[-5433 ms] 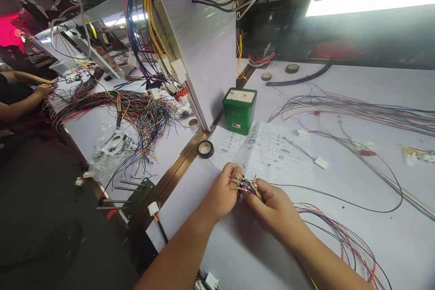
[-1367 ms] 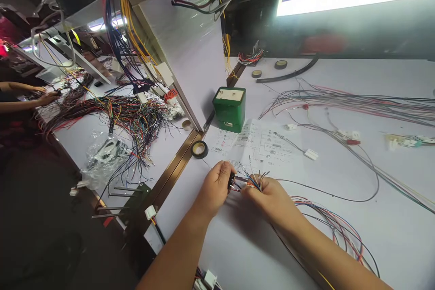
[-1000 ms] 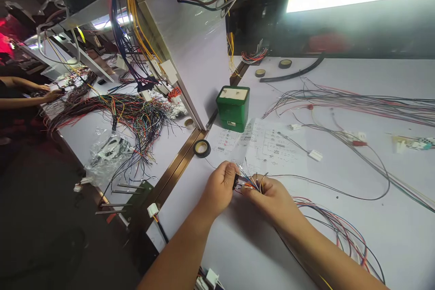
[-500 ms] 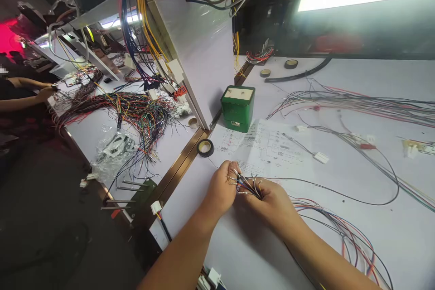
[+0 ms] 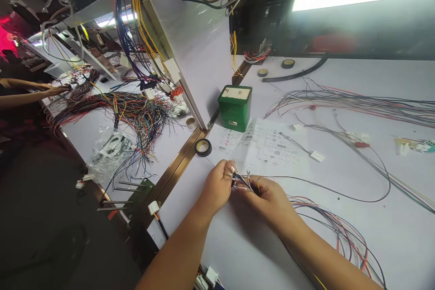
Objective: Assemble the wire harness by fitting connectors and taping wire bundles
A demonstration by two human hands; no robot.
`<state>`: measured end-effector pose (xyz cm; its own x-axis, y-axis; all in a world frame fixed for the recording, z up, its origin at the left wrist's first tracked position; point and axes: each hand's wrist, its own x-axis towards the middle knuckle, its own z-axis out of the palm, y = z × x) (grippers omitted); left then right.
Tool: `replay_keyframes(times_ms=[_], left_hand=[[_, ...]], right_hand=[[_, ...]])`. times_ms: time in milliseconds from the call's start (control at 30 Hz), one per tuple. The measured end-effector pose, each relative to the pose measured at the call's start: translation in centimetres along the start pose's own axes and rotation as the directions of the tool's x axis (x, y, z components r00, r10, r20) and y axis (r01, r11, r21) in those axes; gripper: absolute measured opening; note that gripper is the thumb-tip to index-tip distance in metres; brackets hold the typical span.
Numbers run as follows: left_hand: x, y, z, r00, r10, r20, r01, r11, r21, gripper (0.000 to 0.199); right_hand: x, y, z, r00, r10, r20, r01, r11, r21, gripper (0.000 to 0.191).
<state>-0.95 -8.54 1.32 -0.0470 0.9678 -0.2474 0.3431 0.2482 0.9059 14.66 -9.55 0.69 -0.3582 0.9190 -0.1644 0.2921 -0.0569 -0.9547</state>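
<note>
Between my two hands is a bundle of thin wires (image 5: 250, 184) with small metal terminals on its ends. My left hand (image 5: 219, 186) is closed, thumb and fingers pinching the terminal ends. Wrapped round the bundle just behind them is my right hand (image 5: 268, 197). A longer run of red, blue and black wires (image 5: 335, 219) lies on the table to the right of my right forearm. Printed wiring sheets (image 5: 268, 145) rest flat beyond my hands. Close past my left hand sits a roll of black tape (image 5: 203, 147).
A green box (image 5: 235, 115) stands against the white divider (image 5: 200, 50). Loose wires (image 5: 356, 99) and a white connector (image 5: 316, 156) lie on the right. To the left are a tangled wire heap (image 5: 136, 118), upright metal pins (image 5: 127, 188) and a co-worker's hands (image 5: 56, 89).
My hands stay together at the bundle; the terminal ends are now gathered closer into my left fingers. The view has shifted slightly. The co-worker's hands have reached further right.
</note>
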Motion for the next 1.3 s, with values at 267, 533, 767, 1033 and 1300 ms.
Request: replay_keyframes(times_ms=[267,533,767,1033,1300], left_hand=[[-0.2,0.7,-0.2,0.997,0.078,-0.017,-0.076,0.993,0.090,0.034],[-1.6,1.6,0.2,0.955,0.296,-0.002,-0.296,0.955,-0.012,0.022],[-1.5,1.5,0.2,0.942,0.334,0.016,-0.334,0.938,0.090,0.030],[-1.4,1.9,0.1,0.969,0.244,0.040,-0.244,0.970,-0.015,0.017],[-0.8,1.2,0.2,0.992,0.088,0.091,-0.068,0.977,-0.204,0.023]], right_hand=[[0.4,0.3,-0.2,0.994,-0.013,-0.110,0.007,0.999,-0.049,0.034],[0.6,-0.1,-0.6,0.996,0.037,-0.076,-0.039,0.999,-0.021,0.035],[0.7,0.4,0.0,0.997,-0.067,-0.032,0.056,0.961,-0.273,0.022],[0.6,0.2,-0.7,0.995,0.075,-0.060,-0.066,0.988,0.141,0.020],[0.6,-0.2,-0.9,0.964,0.261,-0.042,-0.197,0.816,0.543,0.034]])
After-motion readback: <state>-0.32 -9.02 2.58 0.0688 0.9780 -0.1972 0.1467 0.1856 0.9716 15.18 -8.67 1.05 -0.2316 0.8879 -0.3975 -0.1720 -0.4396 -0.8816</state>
